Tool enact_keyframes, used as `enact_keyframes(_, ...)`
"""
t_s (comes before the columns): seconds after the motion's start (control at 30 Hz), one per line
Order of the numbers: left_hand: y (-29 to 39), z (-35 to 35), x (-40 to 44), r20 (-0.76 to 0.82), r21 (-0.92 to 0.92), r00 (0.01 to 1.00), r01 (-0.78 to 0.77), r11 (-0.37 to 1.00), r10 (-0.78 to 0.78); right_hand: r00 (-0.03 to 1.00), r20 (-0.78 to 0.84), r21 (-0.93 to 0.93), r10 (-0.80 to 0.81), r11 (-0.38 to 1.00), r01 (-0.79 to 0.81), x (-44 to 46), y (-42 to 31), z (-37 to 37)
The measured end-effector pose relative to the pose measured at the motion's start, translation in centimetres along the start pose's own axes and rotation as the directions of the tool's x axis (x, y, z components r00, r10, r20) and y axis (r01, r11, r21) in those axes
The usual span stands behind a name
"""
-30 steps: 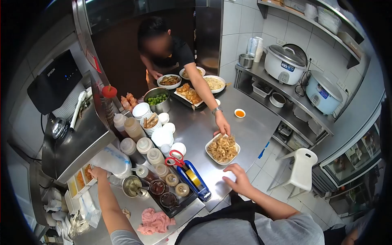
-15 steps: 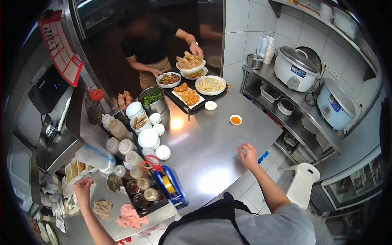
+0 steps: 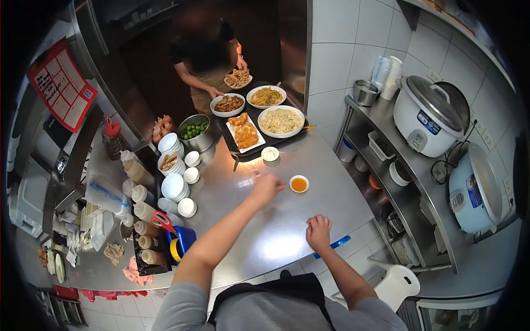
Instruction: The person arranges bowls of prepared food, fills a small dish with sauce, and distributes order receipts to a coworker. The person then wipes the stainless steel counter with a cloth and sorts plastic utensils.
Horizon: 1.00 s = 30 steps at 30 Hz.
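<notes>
Left grip (image 3: 268, 188) blurred, can't tell if closed; right grip (image 3: 318, 233) curled, nothing visible held; orange sauce dish (image 3: 298, 183) on surface (image 3: 281, 248) just beside left grip, could spill if knuckles clip its rim.

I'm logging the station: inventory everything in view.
Counter: one, silver, centre
Sauce dishes: two, white, mid-counter
Tray: one, black, far end
Food dishes: five, white, at tray
Pot: one, silver, left of tray
Bowl stacks: several, white, counter's left
Squeeze bottles: several, mixed, counter's left
Scissors: one, red-handled, by bottles
Tape dispenser: one, blue, by scissors
Cloths: two, beige, pink, lower left
Cookers: two, white, blue, right
Stool: one, white, lower right
Co-worker: one, dark top, far side
Left hand: one, bare, over counter
Right hand: one, bare, counter's near edge
</notes>
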<state>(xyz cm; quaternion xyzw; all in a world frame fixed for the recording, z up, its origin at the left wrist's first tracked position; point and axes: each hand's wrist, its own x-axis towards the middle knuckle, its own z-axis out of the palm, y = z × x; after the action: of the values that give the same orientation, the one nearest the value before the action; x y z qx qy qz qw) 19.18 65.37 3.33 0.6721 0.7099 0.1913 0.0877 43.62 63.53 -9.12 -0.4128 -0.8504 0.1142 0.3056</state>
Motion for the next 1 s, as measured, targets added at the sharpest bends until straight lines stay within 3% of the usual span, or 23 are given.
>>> enact_keyframes(0.17,2.1,7.6,6.6,0.044,0.192,0.997,0.050,0.980,-0.060,1.000,0.020,0.008,0.006,1.000,-0.006,0.2,0.2,0.0)
enact_keyframes(0.33,2.8,7.3,7.1,0.078,0.376,0.997,-0.037,0.926,0.009,1.000,0.014,0.006,0.013,1.000,-0.013,0.3,0.0,-0.3)
enact_keyframes(0.43,2.1,7.6,6.3,-0.032,0.304,0.998,0.054,0.951,-0.047,0.997,-0.041,0.013,-0.065,0.998,0.066,0.5,0.2,0.2)
enact_keyframes(0.47,1.3,8.2,5.1,-0.191,0.176,0.982,0.037,0.984,-0.002,0.993,-0.049,0.026,-0.103,0.994,0.105,0.2,0.6,0.6)
enact_keyframes(0.5,1.8,7.1,3.4,-0.219,0.202,0.976,0.021,0.979,0.024,0.996,-0.030,0.013,-0.081,0.997,0.082,0.0,0.8,1.0)
enact_keyframes(0.53,1.9,6.1,1.7,-0.123,0.150,0.992,0.053,0.987,-0.034,0.999,-0.017,0.052,-0.052,0.997,0.052,-0.2,0.8,1.1)
enact_keyframes(0.67,1.6,1.8,-9.9,-0.070,-0.198,0.991,0.097,0.975,-0.113,0.999,-0.016,-0.010,-0.050,0.999,0.050,-0.4,0.2,1.1)
enact_keyframes(0.73,0.5,-0.7,-18.4,-0.215,-0.179,0.977,-0.039,0.983,-0.001,0.998,-0.036,-0.044,-0.043,0.998,0.041,-0.6,-0.7,0.9)
enact_keyframes(0.8,-1.0,-4.3,-28.1,-0.302,-0.110,0.953,-0.036,0.993,0.001,0.995,-0.090,0.011,0.041,0.999,-0.040,-0.9,-0.8,1.2)
enact_keyframes(0.87,-4.7,-6.2,-37.4,-0.390,-0.046,0.914,0.097,0.994,-0.108,0.955,-0.159,0.234,0.250,0.949,-0.210,-1.1,0.7,3.3)
enact_keyframes(0.93,-8.2,-9.4,-46.2,-0.525,-0.173,0.818,0.165,0.971,-0.233,0.851,-0.208,0.519,0.482,0.792,-0.321,-1.3,-0.2,5.9)
enact_keyframes(1.0,-11.1,-10.2,-54.2,-0.571,-0.007,0.716,0.484,0.875,-0.401,0.867,-0.276,0.571,0.415,0.796,-0.199,-2.0,-9.2,5.1)
